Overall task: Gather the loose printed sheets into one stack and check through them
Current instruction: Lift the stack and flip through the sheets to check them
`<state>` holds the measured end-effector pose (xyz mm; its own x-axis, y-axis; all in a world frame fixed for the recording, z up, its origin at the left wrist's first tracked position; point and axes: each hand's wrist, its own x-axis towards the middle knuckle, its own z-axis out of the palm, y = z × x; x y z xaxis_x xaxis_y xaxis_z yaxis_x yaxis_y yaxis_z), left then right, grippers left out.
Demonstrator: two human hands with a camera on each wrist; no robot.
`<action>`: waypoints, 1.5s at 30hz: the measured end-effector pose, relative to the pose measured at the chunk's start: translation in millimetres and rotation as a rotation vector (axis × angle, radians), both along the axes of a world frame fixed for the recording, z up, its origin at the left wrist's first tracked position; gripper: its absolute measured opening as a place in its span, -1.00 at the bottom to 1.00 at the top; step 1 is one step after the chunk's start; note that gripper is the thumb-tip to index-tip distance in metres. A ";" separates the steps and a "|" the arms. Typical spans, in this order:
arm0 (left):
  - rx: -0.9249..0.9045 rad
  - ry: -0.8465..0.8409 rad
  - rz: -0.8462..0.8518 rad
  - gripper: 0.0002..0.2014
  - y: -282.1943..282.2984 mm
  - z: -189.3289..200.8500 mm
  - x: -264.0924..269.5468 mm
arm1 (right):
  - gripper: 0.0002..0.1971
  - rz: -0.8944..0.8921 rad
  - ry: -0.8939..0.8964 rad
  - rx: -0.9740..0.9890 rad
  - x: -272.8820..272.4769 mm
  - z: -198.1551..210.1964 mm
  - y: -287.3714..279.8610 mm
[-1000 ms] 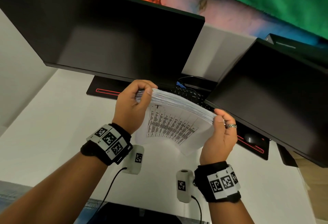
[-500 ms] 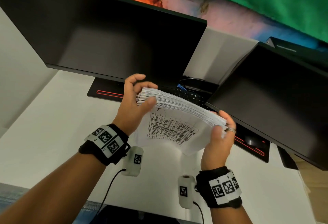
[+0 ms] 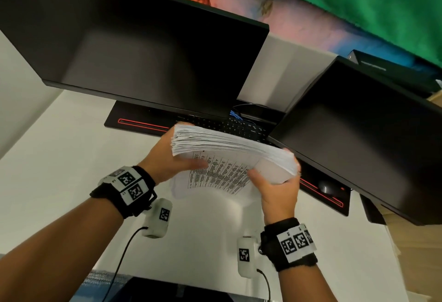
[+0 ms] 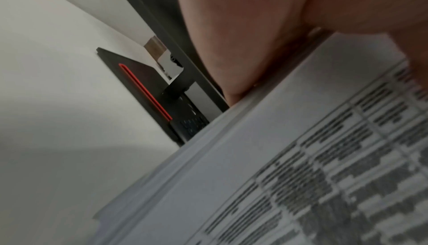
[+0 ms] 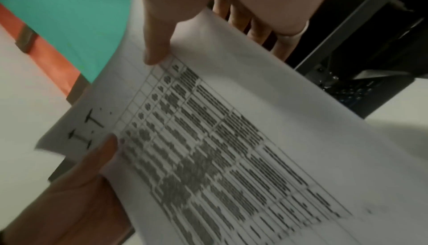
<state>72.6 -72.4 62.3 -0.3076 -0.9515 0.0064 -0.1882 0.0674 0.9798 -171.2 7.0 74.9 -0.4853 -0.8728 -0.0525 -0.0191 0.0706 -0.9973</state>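
Note:
A thick stack of printed sheets (image 3: 229, 144) hangs in the air above the white desk (image 3: 59, 170), tilted so its printed table side faces me. My left hand (image 3: 167, 158) grips the stack's left end, thumb on the printed face and fingers behind. Gripping the right end is my right hand (image 3: 275, 189), thumb across the lower corner. The left wrist view shows the sheets (image 4: 277, 157) blurred under my left palm. In the right wrist view my right thumb (image 5: 157, 47) presses the top sheet (image 5: 231, 139), fingers curled behind it.
Two dark monitors (image 3: 143, 50) (image 3: 358, 134) stand close behind the stack. A black keyboard (image 3: 239, 127) lies on a black mat with red lines (image 3: 134, 122), and a mouse (image 3: 327, 187) sits under the right monitor. Bare desk lies left and near.
My left fingers left the top edge and went behind the stack, with the thumb now on the printed face. My right thumb slid onto the lower right corner. The sheet edges look more even.

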 end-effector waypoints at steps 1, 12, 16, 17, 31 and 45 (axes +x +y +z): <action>0.024 -0.003 -0.011 -0.28 1.9 -1.4 -0.9 | -0.17 0.012 0.004 0.034 1.0 -1.6 0.9; -0.050 -0.029 -0.025 -0.36 7.8 4.4 -2.7 | 0.01 0.017 -0.048 -0.077 5.8 -0.9 2.9; -0.009 0.028 -0.051 -0.37 6.6 4.7 -1.2 | 0.16 0.085 -0.012 -0.144 4.8 6.4 7.8; 0.013 0.035 -0.049 -0.35 6.4 4.9 -0.4 | 0.19 0.073 -0.006 -0.158 4.4 6.6 10.5; 0.046 0.094 -0.109 -0.23 -0.7 3.6 4.7 | 0.28 0.131 -0.012 -0.138 4.4 10.4 12.7; -0.021 0.137 -0.063 -0.46 -3.5 5.9 6.5 | 0.16 0.265 0.001 -0.039 -11.6 9.0 -12.6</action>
